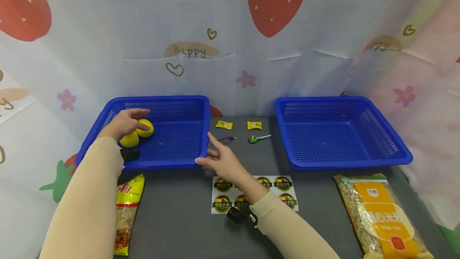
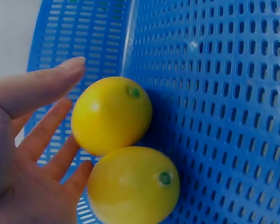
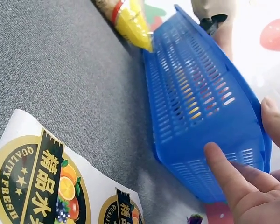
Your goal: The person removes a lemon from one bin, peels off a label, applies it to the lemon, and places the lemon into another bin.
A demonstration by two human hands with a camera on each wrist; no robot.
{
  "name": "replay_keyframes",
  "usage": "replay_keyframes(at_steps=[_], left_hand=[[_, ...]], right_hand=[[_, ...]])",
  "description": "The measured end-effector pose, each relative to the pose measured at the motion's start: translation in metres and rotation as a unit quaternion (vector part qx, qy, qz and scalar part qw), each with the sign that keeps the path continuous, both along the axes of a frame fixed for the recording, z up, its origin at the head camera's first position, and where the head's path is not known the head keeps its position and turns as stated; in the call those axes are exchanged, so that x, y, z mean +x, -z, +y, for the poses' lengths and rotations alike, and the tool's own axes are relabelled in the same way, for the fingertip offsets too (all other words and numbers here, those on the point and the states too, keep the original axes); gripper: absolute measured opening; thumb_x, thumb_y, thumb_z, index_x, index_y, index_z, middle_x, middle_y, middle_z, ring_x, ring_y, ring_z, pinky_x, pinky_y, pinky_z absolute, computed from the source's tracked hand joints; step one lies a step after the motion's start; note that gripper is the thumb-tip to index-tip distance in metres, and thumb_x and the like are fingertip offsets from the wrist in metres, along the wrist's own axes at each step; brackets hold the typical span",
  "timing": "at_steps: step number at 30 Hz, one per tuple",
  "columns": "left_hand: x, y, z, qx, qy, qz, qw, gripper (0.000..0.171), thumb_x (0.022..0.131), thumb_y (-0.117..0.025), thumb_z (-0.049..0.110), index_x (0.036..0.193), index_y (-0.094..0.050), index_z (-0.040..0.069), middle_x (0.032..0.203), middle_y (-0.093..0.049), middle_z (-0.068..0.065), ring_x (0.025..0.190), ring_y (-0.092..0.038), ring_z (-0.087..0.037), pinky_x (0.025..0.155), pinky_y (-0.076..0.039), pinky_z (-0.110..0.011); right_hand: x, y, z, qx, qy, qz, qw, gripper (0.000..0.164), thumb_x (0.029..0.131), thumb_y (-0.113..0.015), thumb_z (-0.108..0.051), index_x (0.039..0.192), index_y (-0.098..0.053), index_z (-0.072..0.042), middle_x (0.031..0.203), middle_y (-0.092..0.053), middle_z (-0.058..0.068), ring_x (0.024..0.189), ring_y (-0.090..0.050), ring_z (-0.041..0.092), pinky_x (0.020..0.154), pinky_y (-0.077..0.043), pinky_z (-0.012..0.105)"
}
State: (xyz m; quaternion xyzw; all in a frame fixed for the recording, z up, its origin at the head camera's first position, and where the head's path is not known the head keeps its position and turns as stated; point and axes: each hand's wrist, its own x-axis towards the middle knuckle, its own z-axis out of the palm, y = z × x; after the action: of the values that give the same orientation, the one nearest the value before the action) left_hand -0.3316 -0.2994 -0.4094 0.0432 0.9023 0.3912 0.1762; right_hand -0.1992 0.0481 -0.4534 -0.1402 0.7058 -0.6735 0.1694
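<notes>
Two yellow lemons [image 2: 113, 115] with green stem ends lie side by side in the left part of the left blue basket [image 1: 206, 131]. My left hand [image 1: 123, 125] is over that end of the basket, thumb and fingers spread beside the lemons; in the left wrist view its fingertips are close to them, and contact is hard to tell. At the basket's near right corner my right hand [image 1: 224, 161] holds the rim, with its thumb at the front edge and its other fingers along the outer right side. In the right wrist view the fingers [image 3: 228, 175] are against the outer wall.
On the right stands a second blue basket [image 1: 294, 164]. Between the baskets lie two yellow-wrapped candies [image 1: 254, 125], a purple-wrapped candy [image 1: 226, 140] and a lollipop [image 1: 253, 138]. A sticker sheet [image 1: 217, 191] lies under my right forearm. Noodle packets lie front left [image 1: 125, 219] and front right [image 1: 382, 215].
</notes>
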Motion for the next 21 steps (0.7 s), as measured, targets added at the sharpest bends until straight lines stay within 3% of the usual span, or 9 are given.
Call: replay_keyframes(at_steps=[8, 14, 21], left_hand=[[-0.001, 0.011, 0.001, -0.058, -0.010, -0.006, 0.9982, 0.071, 0.092, -0.071, 0.014, 0.155, -0.038, 0.006, 0.154, -0.031, -0.033, 0.129, -0.039, -0.047, 0.109, -0.036, -0.065], [-0.004, 0.015, -0.001, -0.099, -0.012, -0.005, 0.9950, 0.072, 0.090, -0.073, 0.012, 0.153, -0.039, 0.003, 0.151, -0.032, -0.035, 0.123, -0.040, -0.049, 0.107, -0.039, -0.065], [-0.007, 0.013, 0.001, -0.097, -0.016, -0.010, 0.9951, 0.074, 0.090, -0.074, 0.013, 0.154, -0.038, 0.001, 0.151, -0.033, -0.035, 0.126, -0.040, -0.049, 0.107, -0.038, -0.066]], right_hand=[[-0.002, 0.004, 0.001, 0.000, -0.003, 0.003, 1.000, 0.092, 0.093, -0.074, -0.022, 0.162, -0.013, -0.031, 0.145, -0.056, 0.019, 0.120, -0.066, 0.024, 0.089, -0.059, 0.038], [-0.002, 0.003, 0.001, 0.002, -0.003, 0.005, 1.000, 0.092, 0.093, -0.074, -0.023, 0.162, -0.013, -0.030, 0.145, -0.056, 0.019, 0.119, -0.067, 0.024, 0.087, -0.060, 0.035], [-0.001, 0.001, 0.000, 0.001, 0.000, 0.005, 1.000, 0.092, 0.094, -0.073, -0.021, 0.163, -0.013, -0.028, 0.144, -0.056, 0.020, 0.118, -0.068, 0.024, 0.089, -0.059, 0.038]])
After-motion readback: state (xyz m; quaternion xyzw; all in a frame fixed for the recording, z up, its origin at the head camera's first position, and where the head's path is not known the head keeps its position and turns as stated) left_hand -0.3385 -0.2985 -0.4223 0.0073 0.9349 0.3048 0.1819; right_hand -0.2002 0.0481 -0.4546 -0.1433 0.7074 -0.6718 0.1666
